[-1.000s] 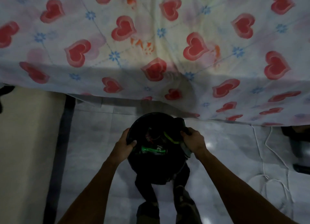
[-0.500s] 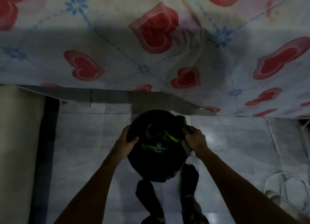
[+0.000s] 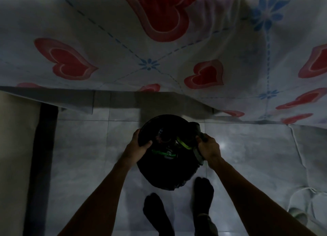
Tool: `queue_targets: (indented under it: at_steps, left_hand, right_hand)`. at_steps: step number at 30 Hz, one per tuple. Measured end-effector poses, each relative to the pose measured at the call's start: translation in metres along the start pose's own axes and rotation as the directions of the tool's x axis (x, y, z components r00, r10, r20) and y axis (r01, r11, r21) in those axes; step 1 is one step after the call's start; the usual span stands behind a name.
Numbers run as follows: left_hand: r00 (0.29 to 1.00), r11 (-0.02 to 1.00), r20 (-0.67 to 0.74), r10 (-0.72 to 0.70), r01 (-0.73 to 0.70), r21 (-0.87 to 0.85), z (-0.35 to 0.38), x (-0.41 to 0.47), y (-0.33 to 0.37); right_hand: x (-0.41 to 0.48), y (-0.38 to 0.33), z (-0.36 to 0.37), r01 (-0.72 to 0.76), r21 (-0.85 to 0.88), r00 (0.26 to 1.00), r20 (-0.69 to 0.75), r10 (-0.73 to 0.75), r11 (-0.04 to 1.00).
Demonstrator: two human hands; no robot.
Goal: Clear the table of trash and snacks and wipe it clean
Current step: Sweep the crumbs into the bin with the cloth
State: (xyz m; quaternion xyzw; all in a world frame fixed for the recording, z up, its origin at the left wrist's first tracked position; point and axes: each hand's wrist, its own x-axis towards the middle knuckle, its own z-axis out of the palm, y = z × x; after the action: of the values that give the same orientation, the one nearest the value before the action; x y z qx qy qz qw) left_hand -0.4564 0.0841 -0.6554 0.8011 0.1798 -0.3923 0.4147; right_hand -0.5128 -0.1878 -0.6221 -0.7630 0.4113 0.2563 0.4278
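Observation:
A black trash bin [image 3: 164,174] lined with a dark bag hangs over the tiled floor, just in front of the table's edge. My left hand [image 3: 137,144] grips its left rim. My right hand [image 3: 208,147] grips the right rim, together with a grey cloth-like thing [image 3: 199,153] pressed against it. Inside the bin lie a green-labelled wrapper or can [image 3: 165,153], a yellow-green strip [image 3: 184,143] and a dark round object. The table above is covered by a white cloth with red hearts [image 3: 159,41] that hangs over the edge.
My two feet in dark socks [image 3: 177,205] stand on the grey tiled floor [image 3: 88,156] right below the bin. A beige surface with a black border [image 3: 42,156] lies at the left. White cables [image 3: 299,151] trail on the floor at the right.
The view has moved closer to the table edge and the cloth fills more of the frame. Both hands keep their grip on the bin, which stays in front of me.

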Motion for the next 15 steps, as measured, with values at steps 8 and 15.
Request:
queue_targets:
  at_steps: [8,15]
  left_hand:
    - [0.999,0.999,-0.044,0.007,-0.01,-0.051,0.003,0.001,0.001]
    - [0.997,0.991,-0.073,0.037,-0.027,0.133,-0.007,-0.024,0.039]
  right_hand:
    - [0.004,-0.003,0.003,0.015,-0.05,1.0,0.017,-0.014,0.999]
    - [-0.026,-0.019,-0.006,0.105,-0.176,0.994,0.028,-0.102,0.979]
